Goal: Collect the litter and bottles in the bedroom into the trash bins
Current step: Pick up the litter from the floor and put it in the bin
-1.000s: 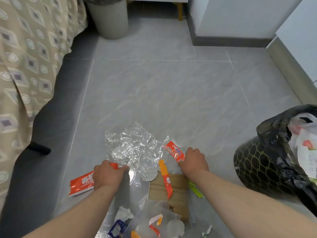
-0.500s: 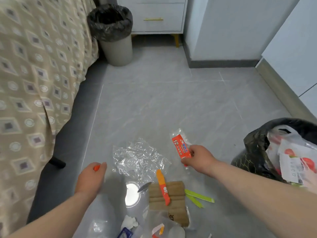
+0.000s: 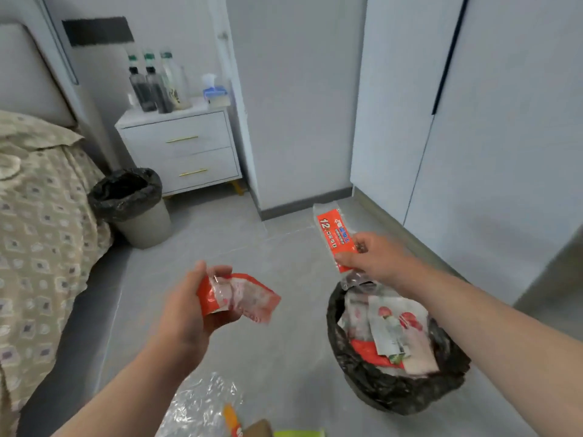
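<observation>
My left hand (image 3: 186, 313) grips a crumpled red and white wrapper (image 3: 239, 298) at waist height over the floor. My right hand (image 3: 375, 260) pinches a long red and clear wrapper (image 3: 334, 234) just above the far rim of the black-lined bin (image 3: 372, 383) at the right, which holds several wrappers. A second bin (image 3: 132, 203) with a black liner stands by the bed. Three bottles (image 3: 154, 83) stand on the nightstand (image 3: 179, 149). Clear plastic film (image 3: 198, 405) and other scraps lie on the floor at the bottom edge.
A bed with a patterned cover (image 3: 38, 234) fills the left side. White wardrobe doors (image 3: 473, 121) line the right. A tissue box (image 3: 216, 94) sits on the nightstand beside the bottles. Grey tiled floor (image 3: 268, 263) stretches between the two bins.
Both hands have lifted off the floor, each with a red wrapper. The right hand has moved over the near bin. The view has tilted up to show the nightstand and bottles.
</observation>
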Available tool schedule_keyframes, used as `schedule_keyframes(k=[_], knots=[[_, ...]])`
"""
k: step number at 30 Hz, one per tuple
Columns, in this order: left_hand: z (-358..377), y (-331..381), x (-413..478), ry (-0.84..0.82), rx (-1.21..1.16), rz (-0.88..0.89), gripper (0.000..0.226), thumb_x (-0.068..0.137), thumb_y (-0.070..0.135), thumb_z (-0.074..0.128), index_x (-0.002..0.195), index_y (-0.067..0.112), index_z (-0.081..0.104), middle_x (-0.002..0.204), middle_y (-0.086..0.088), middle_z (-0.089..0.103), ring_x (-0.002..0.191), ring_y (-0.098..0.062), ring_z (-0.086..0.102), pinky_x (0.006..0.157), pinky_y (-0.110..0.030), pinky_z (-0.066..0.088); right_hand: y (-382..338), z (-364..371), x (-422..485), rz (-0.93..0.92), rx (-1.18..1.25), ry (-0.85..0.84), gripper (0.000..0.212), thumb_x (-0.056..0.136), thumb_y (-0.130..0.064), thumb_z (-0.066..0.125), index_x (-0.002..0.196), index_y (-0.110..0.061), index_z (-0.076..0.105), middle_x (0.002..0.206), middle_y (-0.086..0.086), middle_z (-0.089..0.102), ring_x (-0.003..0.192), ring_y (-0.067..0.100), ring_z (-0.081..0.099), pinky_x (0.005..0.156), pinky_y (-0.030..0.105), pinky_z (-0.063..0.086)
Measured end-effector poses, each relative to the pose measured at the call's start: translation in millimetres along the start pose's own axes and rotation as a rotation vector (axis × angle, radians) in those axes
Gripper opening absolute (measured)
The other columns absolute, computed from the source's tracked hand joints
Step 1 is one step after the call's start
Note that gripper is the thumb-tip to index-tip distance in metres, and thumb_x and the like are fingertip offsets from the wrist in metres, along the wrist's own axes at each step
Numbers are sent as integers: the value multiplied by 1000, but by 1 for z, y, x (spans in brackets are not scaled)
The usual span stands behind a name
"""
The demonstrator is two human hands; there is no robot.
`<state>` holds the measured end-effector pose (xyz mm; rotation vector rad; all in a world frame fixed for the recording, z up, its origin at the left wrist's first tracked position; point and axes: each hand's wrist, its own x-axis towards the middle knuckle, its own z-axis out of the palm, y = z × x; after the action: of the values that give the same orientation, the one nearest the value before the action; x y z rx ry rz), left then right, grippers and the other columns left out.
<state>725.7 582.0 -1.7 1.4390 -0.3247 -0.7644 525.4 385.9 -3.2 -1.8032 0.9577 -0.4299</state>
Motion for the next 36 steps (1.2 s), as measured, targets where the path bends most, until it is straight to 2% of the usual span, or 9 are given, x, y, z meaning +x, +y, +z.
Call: schedule_keyframes(k=[4, 8, 13, 16, 22, 24, 27, 31, 36], knots=[[103, -21, -19, -189, 99, 109, 28, 94, 26, 44, 89, 13, 68, 95, -11, 66, 84, -29, 64, 63, -36, 55, 28, -73, -7, 91, 243, 199, 7, 85, -13, 64, 78, -14, 63, 69, 3, 62, 54, 14, 52, 57, 26, 43], [171, -85, -26, -427, 572, 348, 26, 88, 41, 46, 109, 32, 59, 116, 8, 60, 104, -9, 56, 93, -28, 45, 64, -112, -15, 203, 353, 333, 8, 85, -8, 59, 84, -13, 54, 69, 8, 50, 48, 15, 37, 50, 23, 31], [182, -157, -20, -816, 1246, 336, 113, 59, 90, 40, 151, 37, 2, 160, 9, 3, 148, -16, 3, 120, -40, 14, 103, -111, -25, 300, 326, 225, 6, 83, -10, 62, 85, -15, 59, 62, 4, 66, 57, 22, 49, 52, 24, 36], [164, -167, -21, -696, 1309, 461, 119, 51, 97, 7, 152, 34, -1, 156, 17, -1, 146, -7, -4, 120, -33, 5, 119, -103, -26, 346, 255, 126, 7, 83, -11, 63, 87, -16, 61, 71, 5, 64, 54, 14, 48, 54, 25, 38], [129, -173, -8, -578, 1426, 321, 100, 77, 79, 33, 152, 26, -8, 159, 7, -16, 144, -5, -15, 119, -30, 3, 144, -66, -32, 407, -138, -139, 24, 86, -10, 62, 109, -8, 62, 101, 10, 65, 80, 16, 59, 70, 26, 51], [129, -175, -5, -603, 1377, 303, 110, 65, 87, 23, 151, 27, -9, 155, 13, -22, 137, 1, -17, 118, -29, 4, 156, -55, -31, 351, -417, -105, 29, 87, -25, 61, 113, -14, 56, 111, 7, 57, 84, 13, 60, 71, 18, 50], [126, -179, -2, -595, 1296, 315, 134, 39, 99, 0, 151, 27, -8, 149, 17, -26, 137, 1, -20, 118, -28, 4, 176, -39, -27, 269, -617, -29, 73, 80, -47, 63, 142, -31, 29, 150, 13, 23, 127, 30, 44, 102, 37, 42], [126, -181, 0, -624, 1216, 287, 120, 54, 95, 24, 151, 31, -8, 152, 16, -25, 136, 2, -21, 118, -29, 4, 191, -17, -21, 254, -872, -318, 102, 76, -62, 62, 150, -39, -4, 160, 4, -17, 147, 33, -4, 118, 52, 15], [128, -182, -1, -627, 1168, 278, 101, 75, 70, 51, 150, 37, -8, 151, 17, -25, 140, -1, -19, 120, -34, 8, 198, 4, -9, 365, -1027, -386, 103, 79, -57, 64, 151, -34, -7, 160, 9, -18, 146, 37, -11, 118, 54, 8]])
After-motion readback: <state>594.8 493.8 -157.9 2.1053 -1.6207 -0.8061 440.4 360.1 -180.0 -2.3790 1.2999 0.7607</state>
